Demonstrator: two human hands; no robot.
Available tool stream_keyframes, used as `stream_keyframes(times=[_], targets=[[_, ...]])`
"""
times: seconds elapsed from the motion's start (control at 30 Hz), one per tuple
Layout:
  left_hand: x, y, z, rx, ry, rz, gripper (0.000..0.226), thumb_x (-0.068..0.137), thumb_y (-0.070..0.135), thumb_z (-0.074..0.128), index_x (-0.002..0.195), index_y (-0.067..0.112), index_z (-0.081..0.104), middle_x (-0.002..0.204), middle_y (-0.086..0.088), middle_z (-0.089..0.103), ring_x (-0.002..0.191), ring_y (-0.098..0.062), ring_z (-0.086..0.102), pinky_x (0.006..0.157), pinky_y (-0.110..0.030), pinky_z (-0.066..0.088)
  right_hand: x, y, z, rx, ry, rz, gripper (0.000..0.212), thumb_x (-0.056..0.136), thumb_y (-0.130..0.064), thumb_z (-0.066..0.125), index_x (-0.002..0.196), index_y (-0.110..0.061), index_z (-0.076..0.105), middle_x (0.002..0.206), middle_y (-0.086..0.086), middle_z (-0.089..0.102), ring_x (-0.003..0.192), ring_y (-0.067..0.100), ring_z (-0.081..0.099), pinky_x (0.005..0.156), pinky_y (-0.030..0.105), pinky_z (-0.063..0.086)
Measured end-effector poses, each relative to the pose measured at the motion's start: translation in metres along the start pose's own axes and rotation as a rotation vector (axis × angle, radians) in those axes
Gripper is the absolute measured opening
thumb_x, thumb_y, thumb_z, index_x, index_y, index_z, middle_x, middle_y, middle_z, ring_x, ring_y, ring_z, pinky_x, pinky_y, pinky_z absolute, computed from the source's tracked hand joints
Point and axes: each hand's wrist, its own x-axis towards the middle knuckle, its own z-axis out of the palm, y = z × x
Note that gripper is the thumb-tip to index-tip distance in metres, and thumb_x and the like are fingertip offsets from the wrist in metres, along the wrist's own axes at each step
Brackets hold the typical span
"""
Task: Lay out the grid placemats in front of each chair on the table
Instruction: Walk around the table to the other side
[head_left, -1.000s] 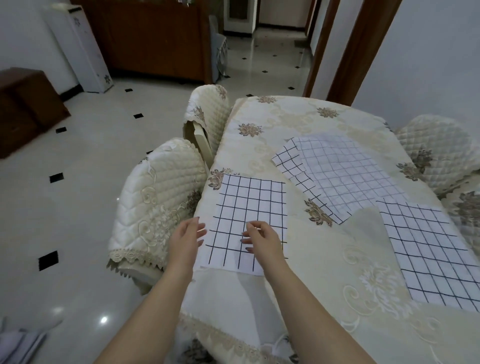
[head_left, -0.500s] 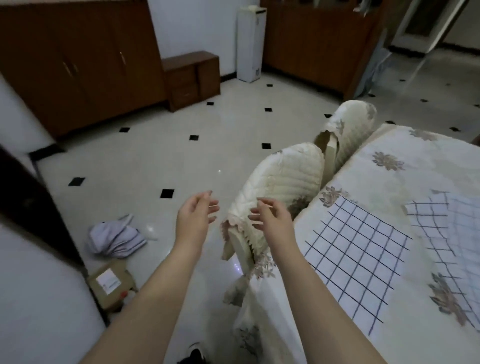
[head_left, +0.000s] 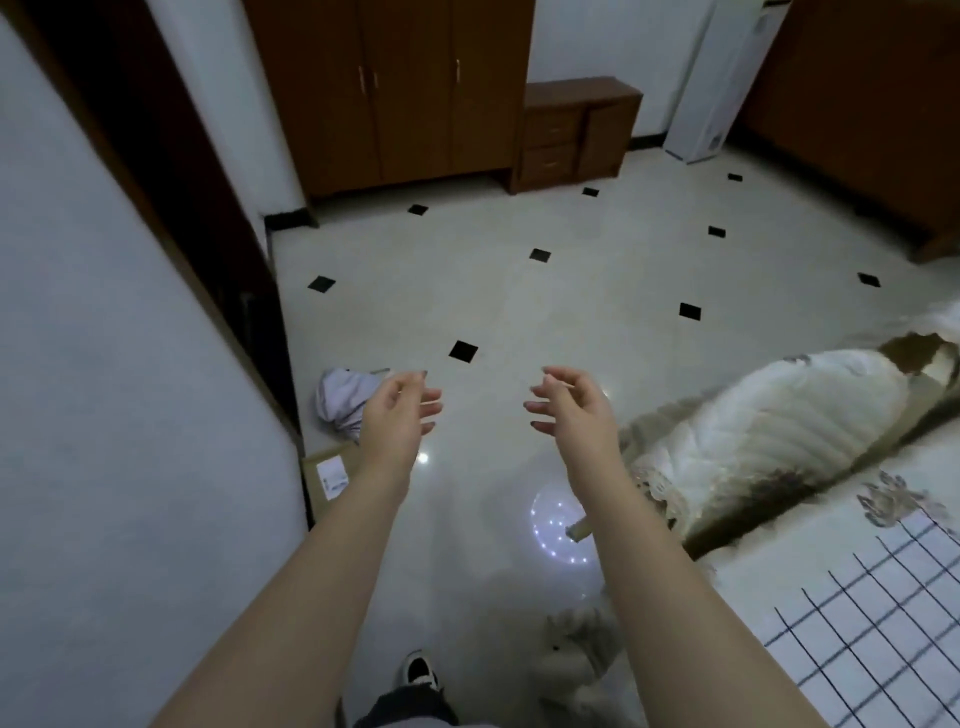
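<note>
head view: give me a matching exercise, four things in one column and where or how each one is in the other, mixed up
Things
1. grid placemat
2. cardboard box
3. grey cloth bundle
4. left hand

Places or states
a. on the floor beside the white wall
b. flat on the table, bottom right
c. raised over the floor, fingers loosely curled, holding nothing
d. crumpled on the floor beyond the box

Pairs: 1-b, 2-a, 3-d, 4-c
</note>
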Motion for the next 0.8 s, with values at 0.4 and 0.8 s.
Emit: stream_keyframes(times=[0.4, 0.8], targets=[[0.106, -0.011, -0.023, 0.036, -0.03, -0.114, 0.015, 0.096, 0.021, 0.051, 0.099, 0.01, 0.061, 0.086, -0.008, 0.067, 0.081, -0.022, 0.066, 0.084, -0.041, 0.053, 0.069, 0.043, 0.059, -0.028, 0.117, 0.139, 0.013, 0.097, -0.018, 0.049, 0.104, -0.013, 0.06, 0.09, 0.005, 0.064, 0.076, 0.017, 0.065, 0.067, 0.027, 0.053], [0.185, -0.02, 0.006, 0.083, -0.108, -0.204, 0.014, 0.094, 0.02, 0.05, 0.091, 0.018, 0.063, 0.093, -0.01, 0.068, 0.083, -0.02, 0.066, 0.074, -0.03, 0.052, 0.152, 0.039, 0.07, -0.014, 0.252, 0.15, 0.016, 0.098, -0.016, 0.048, 0.108, -0.009, 0.059, 0.085, 0.002, 0.064, 0.074, 0.015, 0.065, 0.07, 0.028, 0.053]])
